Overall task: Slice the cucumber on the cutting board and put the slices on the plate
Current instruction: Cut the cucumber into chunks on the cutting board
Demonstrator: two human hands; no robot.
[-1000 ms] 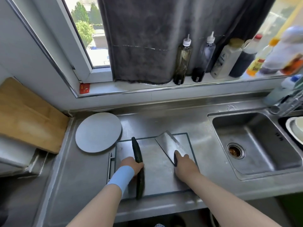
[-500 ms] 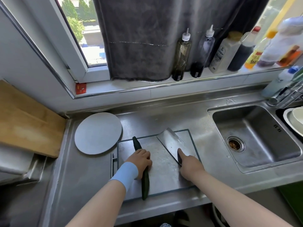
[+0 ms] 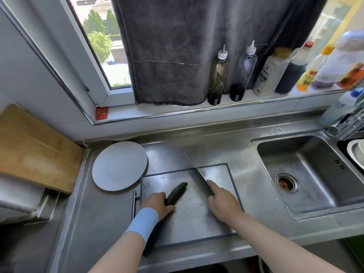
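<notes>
A dark green cucumber (image 3: 176, 193) lies slanted on the steel cutting board (image 3: 193, 219), its far tip pointing up and right. My left hand (image 3: 157, 204), with a blue wristband, grips the cucumber's middle; its near end runs under my wrist. My right hand (image 3: 222, 201) holds a cleaver (image 3: 199, 170) by the handle, forefinger along the blade's spine. The blade stands nearly on edge to the right of the cucumber, apart from it. A round grey plate (image 3: 119, 166) sits bare at the board's far left corner.
A steel sink (image 3: 307, 174) lies to the right, with a tap (image 3: 342, 125) and white dishes (image 3: 356, 150) beyond. Several bottles (image 3: 218, 75) line the windowsill under a grey curtain. A wooden board (image 3: 33, 150) leans at the left.
My left hand turned the cucumber so its far tip swung right. My right hand raised the cleaver from lying flat to nearly on edge.
</notes>
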